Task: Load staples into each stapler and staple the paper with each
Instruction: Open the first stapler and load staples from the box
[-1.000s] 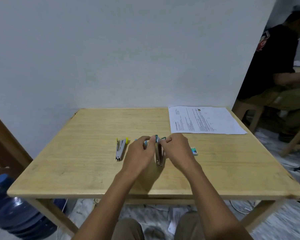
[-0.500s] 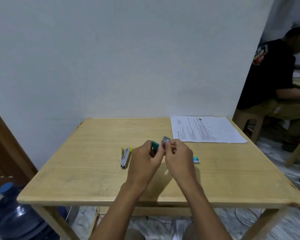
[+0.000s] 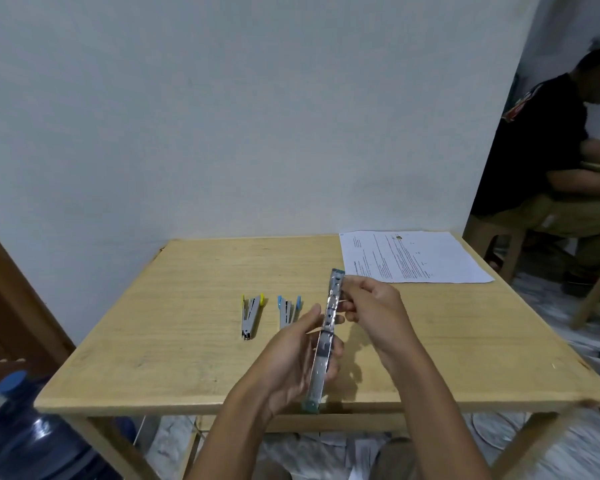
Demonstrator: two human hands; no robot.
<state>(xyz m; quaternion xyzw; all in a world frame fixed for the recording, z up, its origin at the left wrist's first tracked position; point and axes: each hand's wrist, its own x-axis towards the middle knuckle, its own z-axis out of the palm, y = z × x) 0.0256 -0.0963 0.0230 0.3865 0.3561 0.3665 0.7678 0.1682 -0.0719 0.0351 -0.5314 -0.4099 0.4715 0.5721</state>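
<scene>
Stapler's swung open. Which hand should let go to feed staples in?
Right, probably. The left hand cradles the open stapler along its near half; the right hand only pinches its far end, so it frees easily.

Light soft, even, rather dim; you see wall flat grey. Small dark shadow on table at 5 o'clock of held stapler. Motion blur smears person at 3 o'clock and floor at 5. Wide lens bends your frame edges.
</scene>
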